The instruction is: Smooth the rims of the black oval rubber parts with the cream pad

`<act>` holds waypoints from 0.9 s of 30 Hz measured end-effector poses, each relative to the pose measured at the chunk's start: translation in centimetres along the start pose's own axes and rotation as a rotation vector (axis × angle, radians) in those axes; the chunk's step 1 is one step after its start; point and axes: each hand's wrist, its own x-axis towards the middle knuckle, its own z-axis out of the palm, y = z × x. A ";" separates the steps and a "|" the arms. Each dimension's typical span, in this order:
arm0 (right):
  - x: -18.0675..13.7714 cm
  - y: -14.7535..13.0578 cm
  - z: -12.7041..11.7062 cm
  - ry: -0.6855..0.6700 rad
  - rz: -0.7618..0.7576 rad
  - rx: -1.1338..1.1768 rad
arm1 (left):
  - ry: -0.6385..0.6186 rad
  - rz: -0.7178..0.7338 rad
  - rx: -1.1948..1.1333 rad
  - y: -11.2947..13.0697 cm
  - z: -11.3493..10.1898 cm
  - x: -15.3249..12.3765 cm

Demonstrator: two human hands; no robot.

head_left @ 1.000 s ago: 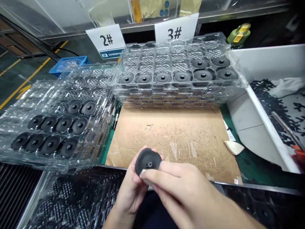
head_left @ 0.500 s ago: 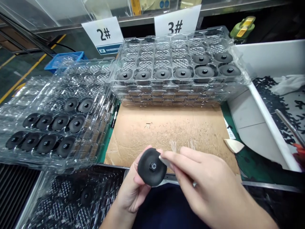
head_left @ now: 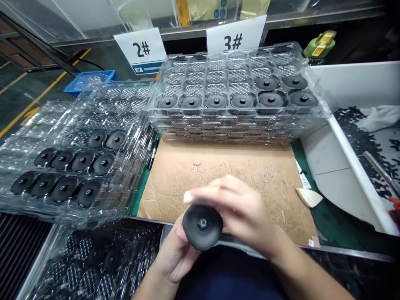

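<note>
A round black dish-shaped part (head_left: 204,237) with a small raised hub at its centre is pinched in my left hand (head_left: 175,256), low over the front edge of the cardboard. Its hollow face points up toward me. My right hand (head_left: 242,210) is bent over the part's far rim, fingers pressed together and blurred by motion. A pale tip shows at the fingertips; whether it is a fingertip or a small held piece cannot be made out. Similar black parts sit in the clear tray (head_left: 187,111) behind and in the left clear tray (head_left: 120,177).
Under the hands lies a cardboard sheet (head_left: 225,162) with black specks. A pale pointed piece (head_left: 308,197) rests at its right edge. At right, a white bin (head_left: 359,171) holds black scraps and a metal rod. Another tray (head_left: 131,246) sits low at left.
My right hand has moved left and up along the part's rim, from its right side to its far side. My left hand keeps the part in nearly the same place. The view has shifted slightly.
</note>
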 end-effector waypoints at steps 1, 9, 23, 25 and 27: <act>-0.2 1.2 -0.2 0.049 0.157 0.010 | -0.042 -0.008 -0.043 0.0 -0.1 0.0; -5.7 9.1 2.6 0.096 0.524 -0.081 | -0.202 -0.044 -0.245 0.5 -0.4 0.2; -5.7 5.1 0.6 0.257 0.595 0.133 | -0.202 -0.057 -0.267 0.9 -0.1 0.2; -6.0 5.3 0.8 0.250 0.601 0.150 | -0.198 0.030 -0.136 0.9 -0.2 0.1; -6.3 5.5 1.0 0.242 0.601 0.150 | -0.181 0.252 0.189 0.7 -0.6 0.2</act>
